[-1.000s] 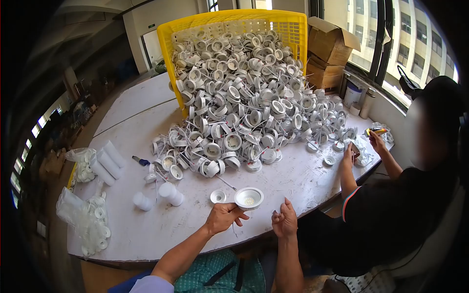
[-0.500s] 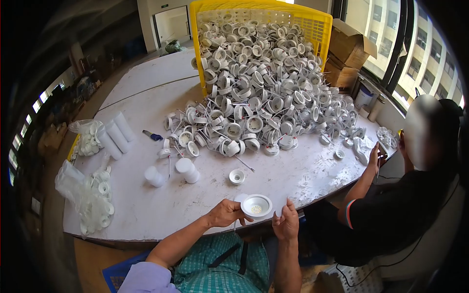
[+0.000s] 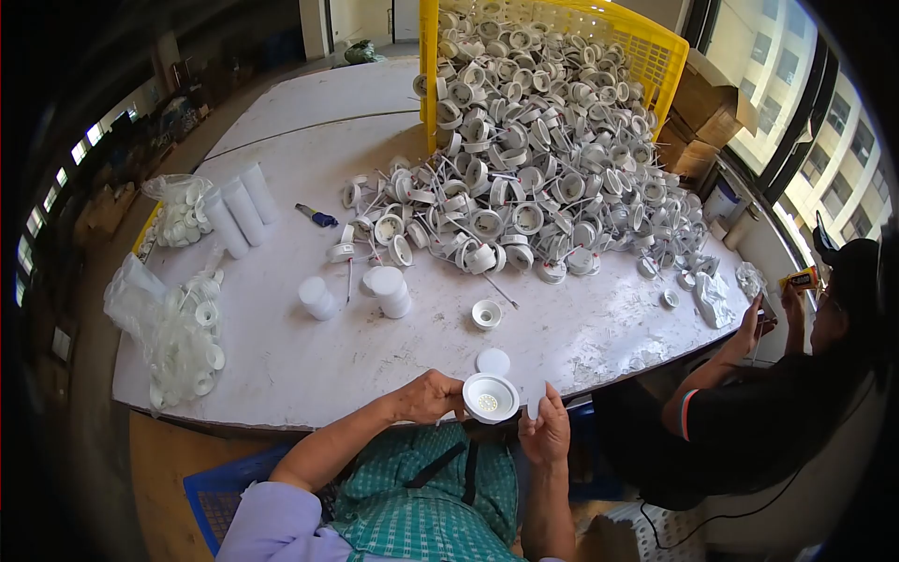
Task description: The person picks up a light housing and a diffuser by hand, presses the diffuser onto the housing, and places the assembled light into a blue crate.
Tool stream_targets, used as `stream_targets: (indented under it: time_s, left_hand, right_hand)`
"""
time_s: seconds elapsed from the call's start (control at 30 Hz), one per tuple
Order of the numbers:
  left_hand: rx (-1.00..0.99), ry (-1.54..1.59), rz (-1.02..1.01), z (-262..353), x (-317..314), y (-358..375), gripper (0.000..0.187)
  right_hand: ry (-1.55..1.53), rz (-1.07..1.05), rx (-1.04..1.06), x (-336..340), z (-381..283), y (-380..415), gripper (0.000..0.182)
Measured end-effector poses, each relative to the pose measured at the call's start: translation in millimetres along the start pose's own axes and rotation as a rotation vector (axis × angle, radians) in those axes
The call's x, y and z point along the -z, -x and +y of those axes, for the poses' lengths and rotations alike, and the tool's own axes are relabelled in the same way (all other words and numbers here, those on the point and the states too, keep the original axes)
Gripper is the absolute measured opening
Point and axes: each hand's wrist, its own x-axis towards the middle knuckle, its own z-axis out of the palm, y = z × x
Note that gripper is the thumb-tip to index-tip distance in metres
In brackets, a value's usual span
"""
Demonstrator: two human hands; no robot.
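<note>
My left hand (image 3: 433,397) grips the rim of a round white downlight (image 3: 491,398), its small LEDs facing up toward me. Close on its right, my right hand (image 3: 546,429) pinches a thin whitish piece (image 3: 536,399), too blurred to name exactly. A flat white disc (image 3: 493,362) lies on the table just beyond the downlight. Farther off sits a small white lamp housing (image 3: 486,315). Two stacks of white discs, a shorter one (image 3: 318,300) and a taller one (image 3: 392,294), stand to the left.
A big pile of white lamp housings (image 3: 524,178) spills from a yellow crate (image 3: 667,80). Bagged white rings (image 3: 187,342), white rolls (image 3: 245,214) and a blue-handled cutter (image 3: 316,215) are on the left. At right a person (image 3: 758,412) holds a yellow item (image 3: 798,279).
The camera view has shifted, moving the table's contents in the picture. A whitish piece now shows more plainly at my right fingertips, and the disc beyond the downlight is less hidden.
</note>
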Motion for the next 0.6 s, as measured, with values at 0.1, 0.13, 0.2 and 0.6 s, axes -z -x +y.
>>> stream_targets:
  time_s: [0.1,0.13,0.2,0.6]
  left_hand:
    - [0.008,0.047,0.015,2.9,-1.2,6.4,0.020]
    - [0.010,0.051,0.016,0.6,-1.8,7.4,0.020]
    - [0.014,0.098,0.020,-4.8,-2.7,9.0,0.020]
    - [0.006,0.332,-0.112,-15.5,-5.9,23.0,0.027]
  right_hand:
    - [0.028,-0.004,-0.015,3.1,4.9,3.7,0.035]
    - [-0.002,-0.048,-0.022,5.3,6.2,4.6,0.036]
    - [0.036,-0.032,-0.026,-4.1,6.9,8.4,0.036]
    - [-0.047,-0.061,-0.146,-12.4,17.1,20.8,0.038]
